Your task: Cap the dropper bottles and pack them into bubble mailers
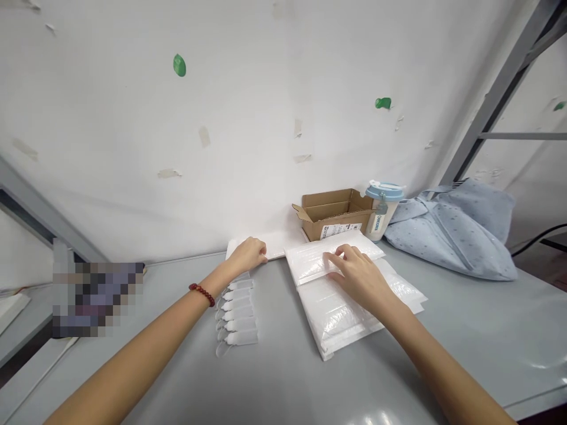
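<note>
My left hand (pixel 249 254) is closed, fingers curled, beside a flat white sheet or thin box (pixel 283 243) against the wall. Whatever its fingers hold, if anything, is hidden. A row of several small translucent plastic bottles or tubes (pixel 241 324) with thin loops lies on the table below that wrist. On the right, my right hand (pixel 358 271) rests over a stack of white bubble mailers (pixel 341 316). Its thumb and fingers are apart, fingertips at the top mailer (pixel 310 262), and nothing shows gripped between them.
Behind the mailers stand an open cardboard box (pixel 339 227) and a cup with a blue lid (pixel 383 212). A light blue cloth bag (pixel 447 236) slumps at the right on the grey table (pixel 274 378). A blurred-out object (pixel 100 301) lies at the left near a cable.
</note>
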A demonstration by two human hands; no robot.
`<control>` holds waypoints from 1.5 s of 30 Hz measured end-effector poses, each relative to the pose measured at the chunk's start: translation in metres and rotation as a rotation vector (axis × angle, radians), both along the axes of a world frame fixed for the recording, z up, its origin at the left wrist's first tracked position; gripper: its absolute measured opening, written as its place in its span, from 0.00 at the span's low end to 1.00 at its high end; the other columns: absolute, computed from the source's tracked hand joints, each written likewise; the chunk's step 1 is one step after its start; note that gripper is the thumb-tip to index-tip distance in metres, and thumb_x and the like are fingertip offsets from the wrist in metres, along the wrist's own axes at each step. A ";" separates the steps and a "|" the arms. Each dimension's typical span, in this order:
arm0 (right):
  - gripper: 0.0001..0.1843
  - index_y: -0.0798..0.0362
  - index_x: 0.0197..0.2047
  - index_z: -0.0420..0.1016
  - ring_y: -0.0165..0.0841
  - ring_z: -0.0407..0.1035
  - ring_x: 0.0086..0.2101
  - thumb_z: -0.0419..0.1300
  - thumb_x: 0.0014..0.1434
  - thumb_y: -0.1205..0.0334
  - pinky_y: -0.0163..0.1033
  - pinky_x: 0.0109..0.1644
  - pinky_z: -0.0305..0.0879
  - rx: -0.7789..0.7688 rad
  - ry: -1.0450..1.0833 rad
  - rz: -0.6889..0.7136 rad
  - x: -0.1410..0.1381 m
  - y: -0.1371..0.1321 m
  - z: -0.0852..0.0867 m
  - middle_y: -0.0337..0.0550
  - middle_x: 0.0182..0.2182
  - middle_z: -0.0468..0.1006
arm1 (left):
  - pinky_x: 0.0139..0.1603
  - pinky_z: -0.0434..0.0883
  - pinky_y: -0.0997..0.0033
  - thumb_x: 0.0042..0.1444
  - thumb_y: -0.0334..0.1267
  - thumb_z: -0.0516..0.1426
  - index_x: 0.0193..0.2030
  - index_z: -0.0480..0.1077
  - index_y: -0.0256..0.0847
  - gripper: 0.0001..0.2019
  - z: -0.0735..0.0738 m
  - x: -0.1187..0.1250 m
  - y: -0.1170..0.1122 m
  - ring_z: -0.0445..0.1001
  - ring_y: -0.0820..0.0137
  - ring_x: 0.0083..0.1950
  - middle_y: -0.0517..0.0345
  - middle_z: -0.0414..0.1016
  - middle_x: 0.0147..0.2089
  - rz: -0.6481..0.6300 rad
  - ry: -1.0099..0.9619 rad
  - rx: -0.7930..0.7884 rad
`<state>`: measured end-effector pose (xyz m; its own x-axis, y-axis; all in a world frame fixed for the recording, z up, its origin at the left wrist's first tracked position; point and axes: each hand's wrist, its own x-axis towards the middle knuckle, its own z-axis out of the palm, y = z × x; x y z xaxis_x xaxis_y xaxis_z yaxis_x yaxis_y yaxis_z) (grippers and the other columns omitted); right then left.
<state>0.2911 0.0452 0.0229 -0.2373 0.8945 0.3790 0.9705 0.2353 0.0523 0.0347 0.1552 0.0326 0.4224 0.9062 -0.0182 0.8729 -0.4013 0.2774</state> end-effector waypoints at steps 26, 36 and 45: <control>0.20 0.54 0.51 0.65 0.47 0.62 0.51 0.55 0.60 0.51 0.53 0.49 0.60 0.070 0.020 0.043 -0.003 0.005 -0.020 0.58 0.53 0.66 | 0.40 0.59 0.59 0.57 0.24 0.49 0.26 0.70 0.36 0.13 0.032 -0.021 -0.027 0.69 0.62 0.38 0.49 0.75 0.29 -0.299 0.260 0.935; 0.29 0.52 0.62 0.51 0.49 0.54 0.59 0.56 0.60 0.63 0.54 0.53 0.60 0.501 0.035 0.267 -0.036 -0.017 -0.007 0.61 0.59 0.58 | 0.41 0.59 0.63 0.56 0.23 0.53 0.24 0.67 0.37 0.11 0.000 -0.004 -0.097 0.68 0.70 0.36 0.58 0.72 0.27 -0.469 0.147 1.271; 0.28 0.43 0.60 0.61 0.51 0.35 0.65 0.56 0.57 0.71 0.74 0.59 0.33 0.740 -0.157 0.223 -0.060 -0.047 -0.014 0.49 0.58 0.64 | 0.41 0.61 0.63 0.57 0.25 0.50 0.30 0.72 0.34 0.11 -0.015 0.020 -0.150 0.69 0.66 0.40 0.51 0.76 0.32 -0.647 -0.045 1.214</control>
<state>0.2311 -0.0021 0.0090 -0.4818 0.3476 0.8044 0.8726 0.2742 0.4041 0.0552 0.0047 0.0175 0.7502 -0.0134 0.6611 0.4388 -0.7378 -0.5129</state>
